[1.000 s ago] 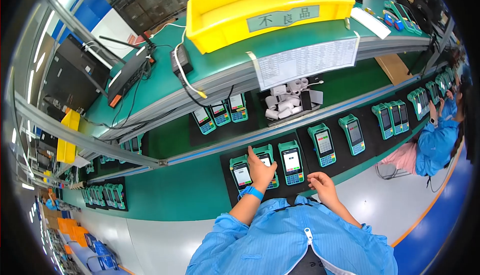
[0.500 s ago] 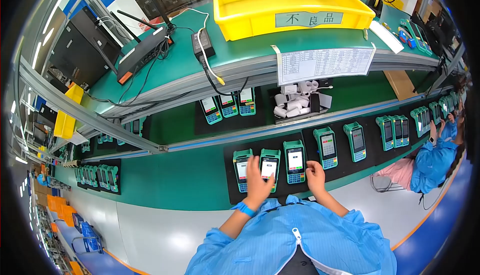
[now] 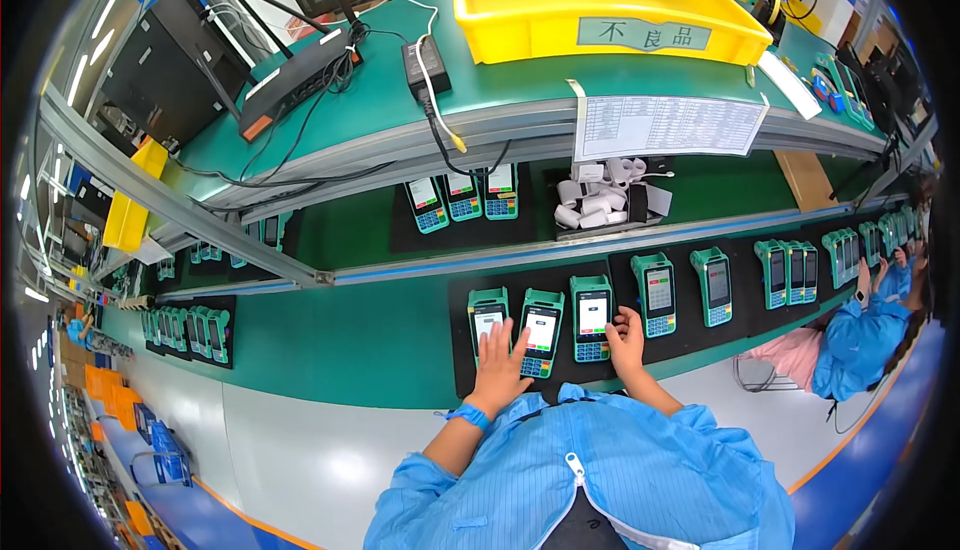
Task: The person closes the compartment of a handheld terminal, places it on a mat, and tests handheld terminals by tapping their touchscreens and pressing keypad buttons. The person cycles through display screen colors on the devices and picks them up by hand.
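Note:
Several green-cased card terminals lie on black mats along the bench. My left hand (image 3: 498,365) is spread over the lower part of the leftmost terminal (image 3: 487,306), its thumb beside the second terminal (image 3: 541,334), whose screen is lit. My right hand (image 3: 627,342) is at the right edge of the third terminal (image 3: 592,320), fingers apart and slightly bent, with nothing held. To its right lie a terminal with a lit screen (image 3: 659,295) and one with a dark screen (image 3: 713,288).
A yellow bin (image 3: 610,10) and a router (image 3: 300,75) stand on the upper shelf. Below are three terminals (image 3: 462,195) and a box of white paper rolls (image 3: 605,205). A co-worker in blue (image 3: 865,335) sits at the right.
My left hand has moved left off the second terminal, onto the leftmost one. My right hand has stayed near the third terminal, its fingers now more apart. The view has shifted.

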